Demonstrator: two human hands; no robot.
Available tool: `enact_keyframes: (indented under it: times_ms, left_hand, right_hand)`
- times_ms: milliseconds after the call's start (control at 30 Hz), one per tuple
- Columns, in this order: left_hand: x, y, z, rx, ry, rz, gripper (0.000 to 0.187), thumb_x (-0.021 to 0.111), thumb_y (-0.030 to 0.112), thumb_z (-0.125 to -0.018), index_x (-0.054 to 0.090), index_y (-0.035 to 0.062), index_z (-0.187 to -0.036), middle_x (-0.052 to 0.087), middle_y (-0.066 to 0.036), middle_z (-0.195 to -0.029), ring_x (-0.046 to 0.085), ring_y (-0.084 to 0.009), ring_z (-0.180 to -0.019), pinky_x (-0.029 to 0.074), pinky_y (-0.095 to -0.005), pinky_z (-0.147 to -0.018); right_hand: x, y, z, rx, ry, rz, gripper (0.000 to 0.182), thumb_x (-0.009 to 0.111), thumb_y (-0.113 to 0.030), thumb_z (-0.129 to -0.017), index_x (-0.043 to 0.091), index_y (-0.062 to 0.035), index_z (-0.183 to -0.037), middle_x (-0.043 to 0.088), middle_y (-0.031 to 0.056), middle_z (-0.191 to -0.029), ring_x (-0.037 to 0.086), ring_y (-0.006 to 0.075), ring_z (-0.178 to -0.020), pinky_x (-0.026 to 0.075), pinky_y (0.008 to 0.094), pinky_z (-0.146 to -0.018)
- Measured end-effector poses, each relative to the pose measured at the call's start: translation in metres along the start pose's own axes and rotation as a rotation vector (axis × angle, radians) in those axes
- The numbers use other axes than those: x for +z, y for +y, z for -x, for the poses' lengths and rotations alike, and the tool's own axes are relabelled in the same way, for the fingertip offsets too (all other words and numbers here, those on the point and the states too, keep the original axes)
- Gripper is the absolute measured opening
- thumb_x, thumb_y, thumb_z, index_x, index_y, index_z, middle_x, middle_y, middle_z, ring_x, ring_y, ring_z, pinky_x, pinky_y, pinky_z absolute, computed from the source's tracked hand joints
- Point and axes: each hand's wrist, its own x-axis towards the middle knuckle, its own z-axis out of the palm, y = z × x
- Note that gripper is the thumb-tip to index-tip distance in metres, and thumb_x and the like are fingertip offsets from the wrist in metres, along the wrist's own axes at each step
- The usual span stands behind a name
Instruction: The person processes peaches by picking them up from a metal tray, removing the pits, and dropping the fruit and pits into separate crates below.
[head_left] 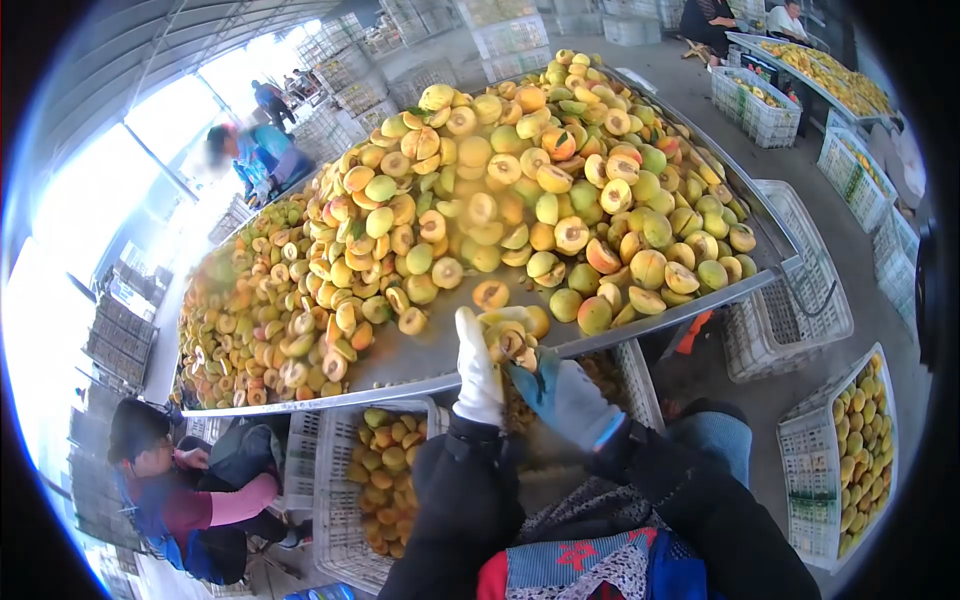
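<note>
Halved yellow-orange fruits (480, 180) lie heaped on a metal table (400, 372). At the table's near edge my left hand (479, 370), in a white glove, is closed around a piece of fruit. My right hand (565, 398), in a grey-blue glove, meets it from the right, its fingers closed against a cut fruit half (513, 345) with a brown centre. What lies between the right fingertips is too small to make out. Below both hands stands a crate (640, 385) with small brown pieces in it.
A crate of whole fruit (385, 480) stands below left, another (862, 450) at far right. An empty-looking white crate (790, 300) stands beside the table's right corner. A seated person (180, 490) is at lower left, another person (262, 155) at the table's far left side.
</note>
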Motion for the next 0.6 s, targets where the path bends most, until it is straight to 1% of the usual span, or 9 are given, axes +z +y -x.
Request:
enact_keyframes:
  times_ms: [67,167,267,300,367,400,467,500,600]
  left_hand:
    - [0.006,-0.001,0.0,0.03,0.056,-0.013,0.072,0.034,0.062,-0.103,0.064,-0.0032,-0.108,0.065,-0.009,-0.082,0.061,-0.0179,-0.072,0.051,-0.0303,-0.068]
    - [-0.002,-0.01,-0.004,0.01,0.014,-0.024,0.067,0.032,0.057,-0.105,0.063,-0.0025,-0.109,0.069,-0.013,-0.092,0.067,-0.024,-0.078,0.056,-0.0331,-0.074]
    - [-0.002,-0.014,-0.004,-0.033,-0.012,0.069,0.066,0.033,0.056,-0.105,0.063,-0.0024,-0.109,0.069,-0.013,-0.093,0.067,-0.0237,-0.077,0.056,-0.0327,-0.072]
    - [0.002,-0.013,-0.001,-0.031,0.02,0.039,0.067,0.032,0.057,-0.104,0.063,-0.0022,-0.106,0.067,-0.012,-0.088,0.064,-0.0211,-0.071,0.053,-0.0305,-0.067]
    - [0.012,-0.007,0.002,-0.022,0.082,-0.026,0.069,0.032,0.059,-0.103,0.064,-0.0016,-0.101,0.065,-0.01,-0.077,0.057,-0.016,-0.059,0.047,-0.026,-0.057]
    - [0.004,-0.006,0.001,0.02,-0.04,-0.066,0.065,0.031,0.055,-0.105,0.064,-0.0012,-0.106,0.069,-0.014,-0.089,0.065,-0.0213,-0.071,0.054,-0.0301,-0.065]
    - [0.005,0.002,0.002,-0.076,-0.068,-0.171,0.066,0.03,0.056,-0.105,0.063,-0.0008,-0.105,0.069,-0.014,-0.088,0.064,-0.0198,-0.068,0.053,-0.0283,-0.063]
    - [0.006,0.005,0.002,-0.121,-0.083,-0.224,0.066,0.03,0.056,-0.105,0.063,-0.0007,-0.104,0.069,-0.014,-0.088,0.063,-0.019,-0.066,0.052,-0.0273,-0.062]
    - [0.004,-0.001,0.003,-0.173,-0.132,-0.181,0.075,0.031,0.066,-0.101,0.06,-0.0025,-0.111,0.068,-0.013,-0.085,0.06,-0.0173,-0.062,0.05,-0.0284,-0.06]
  right_hand:
    - [-0.005,-0.003,0.001,-0.015,-0.013,0.073,0.029,0.06,-0.035,-0.098,0.06,-0.0061,-0.1,0.061,0.0215,-0.075,0.064,0.0414,-0.064,0.049,0.0495,-0.055]
    - [-0.012,-0.013,0.004,0.008,-0.018,0.034,0.03,0.059,-0.036,-0.098,0.061,-0.0058,-0.1,0.059,0.0207,-0.075,0.062,0.0419,-0.064,0.048,0.0509,-0.056]
    - [-0.016,-0.013,0.003,0.002,-0.078,-0.053,0.033,0.059,-0.039,-0.098,0.06,-0.0054,-0.1,0.06,0.0207,-0.079,0.061,0.0418,-0.071,0.048,0.0518,-0.061]
    - [-0.017,-0.012,0.003,-0.011,-0.111,-0.077,0.035,0.059,-0.04,-0.098,0.06,-0.0053,-0.101,0.06,0.0209,-0.081,0.062,0.0417,-0.074,0.048,0.0521,-0.062]
    - [-0.02,-0.009,0.003,-0.016,-0.074,0.029,0.033,0.059,-0.038,-0.097,0.064,-0.0051,-0.096,0.063,0.0214,-0.077,0.063,0.0431,-0.071,0.049,0.0525,-0.06]
    - [-0.021,-0.008,0.002,-0.018,-0.053,0.081,0.032,0.059,-0.036,-0.097,0.066,-0.005,-0.093,0.065,0.0216,-0.074,0.063,0.0438,-0.07,0.049,0.0526,-0.059]
    - [-0.023,0.005,0.006,-0.084,-0.209,0.156,0.024,0.059,-0.027,-0.095,0.062,-0.0057,-0.106,0.062,0.0197,-0.086,0.062,0.0398,-0.077,0.048,0.0507,-0.064]
    - [-0.024,0.008,0.007,-0.119,-0.285,0.194,0.025,0.059,-0.022,-0.093,0.06,-0.006,-0.112,0.061,0.0187,-0.091,0.061,0.0377,-0.08,0.048,0.0497,-0.066]
    - [-0.026,0.004,0.006,-0.038,-0.424,0.196,0.033,0.057,-0.016,-0.089,0.059,-0.0043,-0.119,0.059,0.0211,-0.103,0.061,0.0349,-0.096,0.049,0.0497,-0.076]
